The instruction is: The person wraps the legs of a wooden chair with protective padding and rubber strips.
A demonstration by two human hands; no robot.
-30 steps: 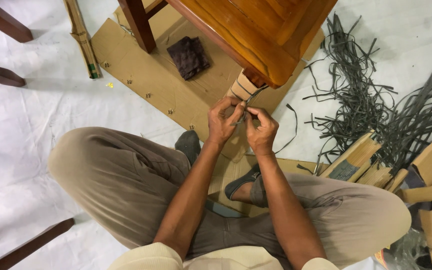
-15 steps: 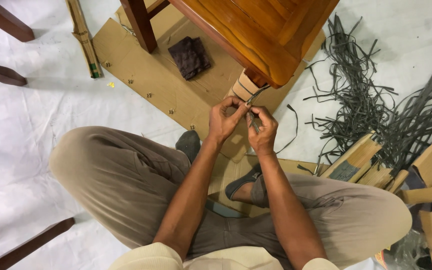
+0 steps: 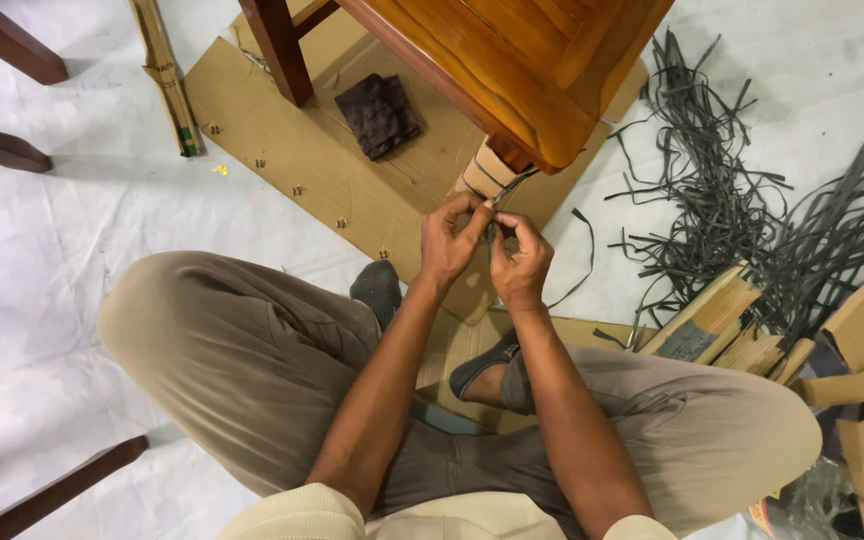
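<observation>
I sit cross-legged on the floor in front of a polished wooden chair [image 3: 512, 60]. My left hand [image 3: 449, 243] and my right hand [image 3: 522, 262] are together just below the chair's near leg, which is wrapped in cardboard [image 3: 487, 177]. Both hands pinch a thin dark strap [image 3: 501, 205] that runs around that wrapping. The fingertips of the two hands nearly touch. How the strap ends lie between my fingers is hidden.
A flat cardboard sheet [image 3: 292, 130] lies under the chair, with a dark cloth [image 3: 378, 112] on it. A tangle of dark straps [image 3: 742, 200] lies on the white floor at right, beside cardboard pieces [image 3: 712, 320]. Dark wooden legs [image 3: 2, 40] stand at left.
My hands have shifted only slightly at the strap: the fingers worked it, opened a little apart half a second ago, then closed together again. Nothing else moved.
</observation>
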